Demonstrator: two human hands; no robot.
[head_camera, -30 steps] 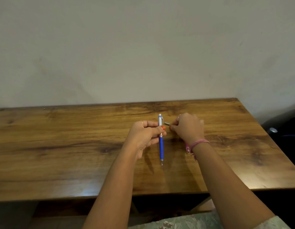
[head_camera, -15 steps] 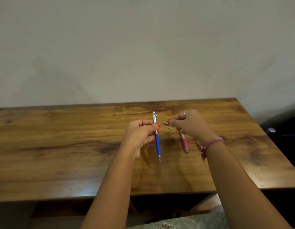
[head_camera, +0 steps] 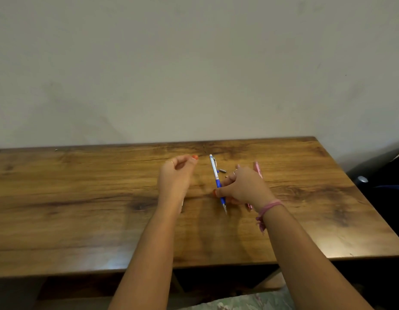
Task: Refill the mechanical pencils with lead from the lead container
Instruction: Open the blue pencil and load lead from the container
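A blue mechanical pencil (head_camera: 217, 179) stands tilted over the wooden table (head_camera: 82, 209), tip down. My right hand (head_camera: 243, 186) grips it at the blue grip with thumb and fingers. That hand also holds a pink mechanical pencil (head_camera: 258, 169), whose top shows behind the knuckles and whose tip (head_camera: 249, 206) shows below the palm. My left hand (head_camera: 177, 175) hovers to the left of the blue pencil with loosely curled fingers, holding nothing that I can see. A small grey cap (head_camera: 222, 170) and a tiny piece (head_camera: 226, 176) lie on the table beside the blue pencil.
The table runs along a plain wall (head_camera: 194, 74). Its right edge borders a dark object (head_camera: 384, 182) on the floor side. A pink band (head_camera: 269, 208) circles my right wrist. Patterned fabric (head_camera: 250, 303) shows at the bottom.
My left hand let go of the blue pencil and moved left. My right hand took the blue pencil while still holding the pink one.
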